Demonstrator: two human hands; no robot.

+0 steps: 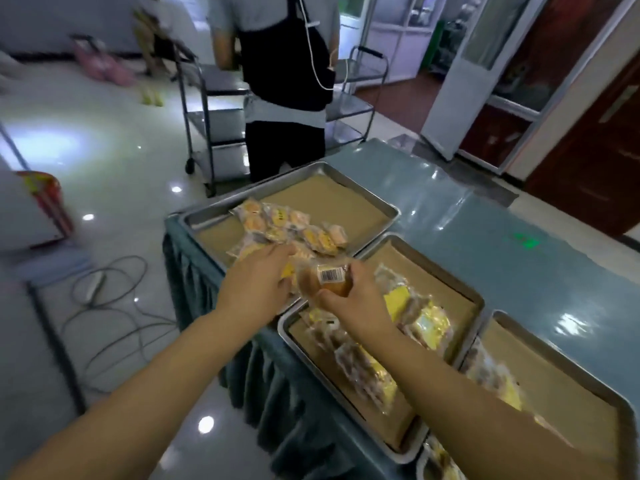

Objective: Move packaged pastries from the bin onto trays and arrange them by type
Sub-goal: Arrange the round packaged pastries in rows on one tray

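My right hand (349, 303) grips a clear-wrapped round orange pastry (327, 278) with its barcode label facing up, held over the near corner of the far tray (346, 174). My left hand (256, 285) reaches beside it, its fingers resting on yellow packets (287, 271) at that tray's near edge; whether it grips one is hidden. A row of orange and yellow packets (294, 226) lies across the far tray. The middle tray (460, 289) holds brown and yellow packets (422, 323). A third tray (571, 368) at the right holds more packets. No bin shows.
The trays sit on a teal-covered table (519, 244) with a pleated skirt. A person (284, 81) stands just beyond the far tray, beside a steel trolley (214, 109). Cables (114, 306) lie on the tiled floor at left. A door (464, 64) stands open at back right.
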